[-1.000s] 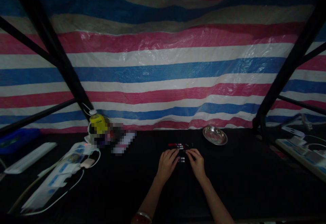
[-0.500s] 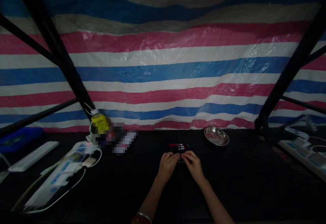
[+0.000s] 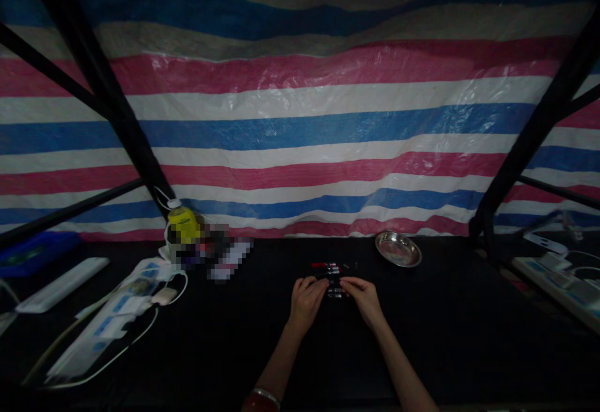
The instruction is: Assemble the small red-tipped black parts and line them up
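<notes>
My left hand [image 3: 307, 299] is closed, its bent fingers at the left end of a row of slim marker-like sticks. My right hand [image 3: 364, 298] pinches at the row's right side; whatever either hand holds is too small and dark to make out. Between and just below the fingertips lie dark, shiny sticks [image 3: 335, 293]. Beyond the fingers rest a red-and-black stick [image 3: 323, 266] and a dark one with pale markings and a red end [image 3: 334, 271]. Two tiny pieces [image 3: 355, 266] lie to their right.
A round metal dish [image 3: 398, 249] stands at the back right of the black table. Power strips with cables [image 3: 117, 318], a yellow bottle [image 3: 184, 223] and blurred-out items occupy the left. Another strip [image 3: 557, 281] is at the far right. Black frame posts flank the striped sheet [image 3: 319, 130].
My hands have drawn slightly apart, the right one moving a little to the right. A gap now shows between the fingertips, and more of the dark sticks beneath is visible.
</notes>
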A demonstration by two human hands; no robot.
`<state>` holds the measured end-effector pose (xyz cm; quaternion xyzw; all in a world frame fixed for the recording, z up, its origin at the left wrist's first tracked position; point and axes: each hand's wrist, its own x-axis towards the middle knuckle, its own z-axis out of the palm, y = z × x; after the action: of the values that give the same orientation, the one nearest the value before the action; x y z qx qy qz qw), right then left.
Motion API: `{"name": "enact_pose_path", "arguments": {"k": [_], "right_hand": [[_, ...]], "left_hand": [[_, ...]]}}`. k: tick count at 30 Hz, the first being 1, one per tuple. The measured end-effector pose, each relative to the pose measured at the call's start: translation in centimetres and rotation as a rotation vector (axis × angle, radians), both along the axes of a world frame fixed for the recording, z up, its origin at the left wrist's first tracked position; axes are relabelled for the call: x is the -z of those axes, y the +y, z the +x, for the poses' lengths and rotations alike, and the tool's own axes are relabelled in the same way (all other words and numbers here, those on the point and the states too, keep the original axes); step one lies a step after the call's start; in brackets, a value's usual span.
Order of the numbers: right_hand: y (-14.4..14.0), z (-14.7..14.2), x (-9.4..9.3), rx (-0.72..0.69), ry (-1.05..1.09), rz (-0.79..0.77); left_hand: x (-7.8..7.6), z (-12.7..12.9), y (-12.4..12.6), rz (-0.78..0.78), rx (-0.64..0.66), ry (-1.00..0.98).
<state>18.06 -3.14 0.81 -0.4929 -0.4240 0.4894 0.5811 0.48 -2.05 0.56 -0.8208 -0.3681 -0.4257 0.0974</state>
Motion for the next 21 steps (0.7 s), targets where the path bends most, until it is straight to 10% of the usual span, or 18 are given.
{"name": "enact_pose_path", "arguments": {"k": [21], "right_hand": [[0.4,-2.5,0.4,0.137,0.01,0.115]], "left_hand": [[-0.2,0.0,0.0,0.001,0.035,0.014]]}}
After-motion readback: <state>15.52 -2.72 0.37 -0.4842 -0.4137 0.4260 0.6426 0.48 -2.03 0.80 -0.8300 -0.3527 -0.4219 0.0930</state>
